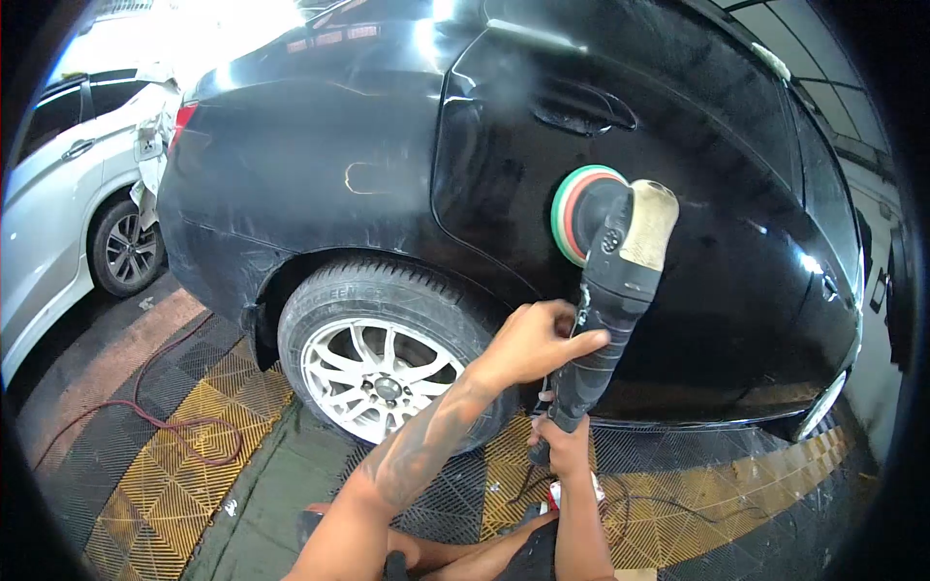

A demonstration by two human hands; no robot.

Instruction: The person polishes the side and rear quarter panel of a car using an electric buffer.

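A black car polisher (605, 300) with a beige head cover reaches up across the middle of the view. Its round pad (560, 208), layered green, white and orange, faces the black car's rear door (697, 281) below the door handle (581, 114); I cannot tell if it spins. My right hand (564, 447) is wrapped round the polisher's rear handle. Higher up, my left hand (533, 341) is closed on the side of the tool's body, thumb lying across it and fingertips partly hidden.
The black car's rear wheel (383, 378) is left of the polisher. A white car (73, 184) stands at the far left. A red hose (179, 423) curls over the yellow and black floor tiles (184, 484). A dark cord (678, 505) runs along the floor at right.
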